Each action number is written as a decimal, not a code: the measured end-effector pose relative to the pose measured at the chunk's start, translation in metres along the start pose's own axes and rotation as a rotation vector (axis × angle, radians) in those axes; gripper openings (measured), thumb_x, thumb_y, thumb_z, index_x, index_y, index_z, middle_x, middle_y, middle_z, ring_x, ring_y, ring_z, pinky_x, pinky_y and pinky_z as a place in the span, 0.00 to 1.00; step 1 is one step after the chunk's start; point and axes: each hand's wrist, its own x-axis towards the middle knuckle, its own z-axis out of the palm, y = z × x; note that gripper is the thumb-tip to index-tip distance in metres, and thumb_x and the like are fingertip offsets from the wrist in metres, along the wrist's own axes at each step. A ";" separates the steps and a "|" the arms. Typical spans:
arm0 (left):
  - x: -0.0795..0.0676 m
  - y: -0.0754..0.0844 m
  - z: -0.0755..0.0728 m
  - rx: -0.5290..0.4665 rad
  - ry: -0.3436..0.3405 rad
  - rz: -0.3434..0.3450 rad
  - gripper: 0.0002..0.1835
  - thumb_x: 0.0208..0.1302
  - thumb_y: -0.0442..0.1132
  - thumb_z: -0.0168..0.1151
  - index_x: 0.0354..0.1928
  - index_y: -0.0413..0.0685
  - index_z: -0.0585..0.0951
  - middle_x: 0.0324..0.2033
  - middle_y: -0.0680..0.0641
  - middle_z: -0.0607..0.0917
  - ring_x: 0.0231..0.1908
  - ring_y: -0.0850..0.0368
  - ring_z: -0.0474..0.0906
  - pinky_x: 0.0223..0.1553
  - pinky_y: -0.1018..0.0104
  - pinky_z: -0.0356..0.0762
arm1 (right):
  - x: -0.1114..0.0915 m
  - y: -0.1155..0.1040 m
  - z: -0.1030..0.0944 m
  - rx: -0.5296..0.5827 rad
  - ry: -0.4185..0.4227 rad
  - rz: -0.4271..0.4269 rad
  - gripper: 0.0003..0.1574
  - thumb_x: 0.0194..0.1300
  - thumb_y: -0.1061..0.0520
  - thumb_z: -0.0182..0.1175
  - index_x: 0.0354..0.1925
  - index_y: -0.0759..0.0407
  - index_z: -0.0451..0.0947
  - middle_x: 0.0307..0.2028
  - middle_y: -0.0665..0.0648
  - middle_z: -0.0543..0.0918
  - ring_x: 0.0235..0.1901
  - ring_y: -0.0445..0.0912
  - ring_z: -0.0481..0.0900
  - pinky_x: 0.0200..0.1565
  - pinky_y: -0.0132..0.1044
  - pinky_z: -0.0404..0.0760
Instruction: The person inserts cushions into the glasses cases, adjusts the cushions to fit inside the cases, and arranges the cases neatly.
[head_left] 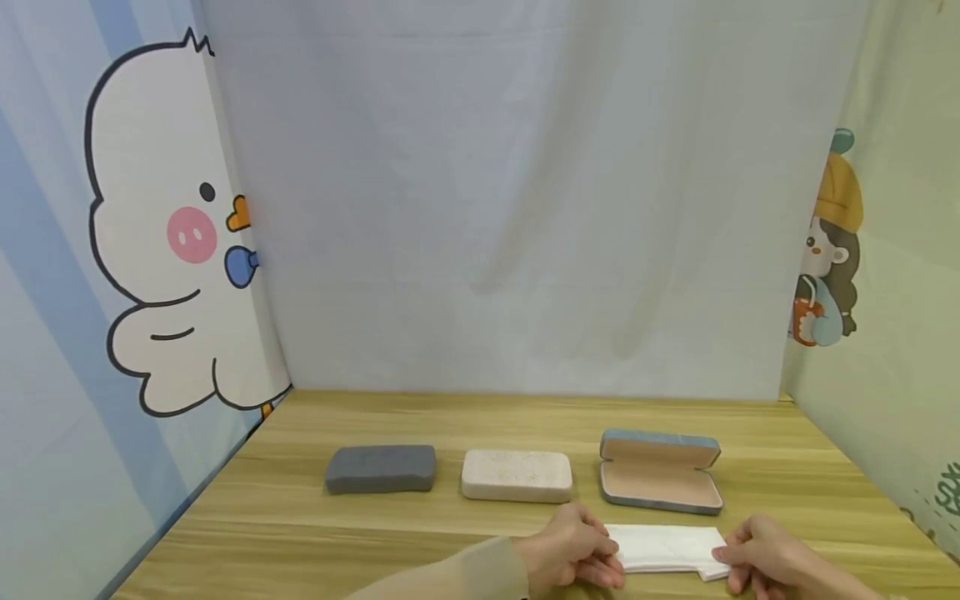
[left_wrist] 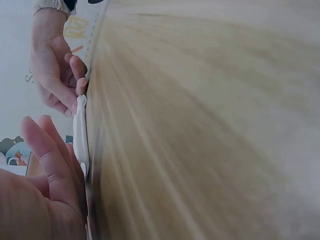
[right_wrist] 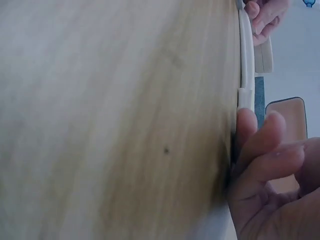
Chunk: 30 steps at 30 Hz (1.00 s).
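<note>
A folded white cloth or tissue [head_left: 663,547] lies flat near the table's front edge, long side running left to right. At its left end my left hand [head_left: 572,548] pinches the edge between thumb and fingers. My right hand [head_left: 767,553] pinches the right end, thumb on top, where a small corner juts toward me. Just behind the cloth stands an opened glasses case [head_left: 660,485], blue-grey outside and peach inside, with nothing visible in it. Seen edge-on in the left wrist view, the white cloth [left_wrist: 80,132] is thin and layered; the fingertips' undersides are partly hidden.
Left of the opened case sit a closed cream glasses case [head_left: 517,476] and a closed dark grey one [head_left: 381,468], in a row across the wood-grain table [head_left: 300,542]. A pale curtain [head_left: 487,208] hangs behind the table, with printed cloth walls at both sides.
</note>
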 end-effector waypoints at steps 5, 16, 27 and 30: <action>0.005 -0.001 0.007 0.024 0.024 -0.034 0.05 0.57 0.21 0.58 0.26 0.29 0.80 0.23 0.33 0.86 0.08 0.64 0.74 0.12 0.80 0.73 | -0.003 0.005 0.001 -0.005 0.016 0.015 0.11 0.68 0.60 0.55 0.28 0.64 0.73 0.15 0.46 0.79 0.10 0.29 0.68 0.14 0.18 0.66; 0.021 0.024 0.001 -0.012 0.034 0.037 0.07 0.58 0.21 0.56 0.25 0.27 0.80 0.09 0.49 0.77 0.09 0.65 0.74 0.11 0.81 0.71 | 0.004 -0.004 -0.016 0.100 -0.010 0.027 0.11 0.70 0.58 0.53 0.35 0.67 0.69 0.20 0.50 0.83 0.16 0.34 0.79 0.20 0.24 0.79; 0.050 0.049 -0.005 0.011 0.117 0.115 0.04 0.59 0.21 0.55 0.29 0.27 0.79 0.09 0.47 0.77 0.09 0.64 0.74 0.11 0.78 0.72 | 0.030 -0.027 -0.041 0.097 -0.033 -0.040 0.12 0.71 0.58 0.52 0.36 0.68 0.72 0.22 0.48 0.84 0.20 0.34 0.81 0.25 0.25 0.81; 0.055 0.053 -0.001 0.036 0.140 0.132 0.05 0.58 0.21 0.54 0.28 0.27 0.79 0.09 0.47 0.77 0.09 0.63 0.74 0.11 0.77 0.72 | 0.037 -0.029 -0.047 0.085 -0.013 -0.030 0.12 0.71 0.58 0.52 0.33 0.66 0.73 0.21 0.48 0.84 0.20 0.34 0.81 0.25 0.24 0.81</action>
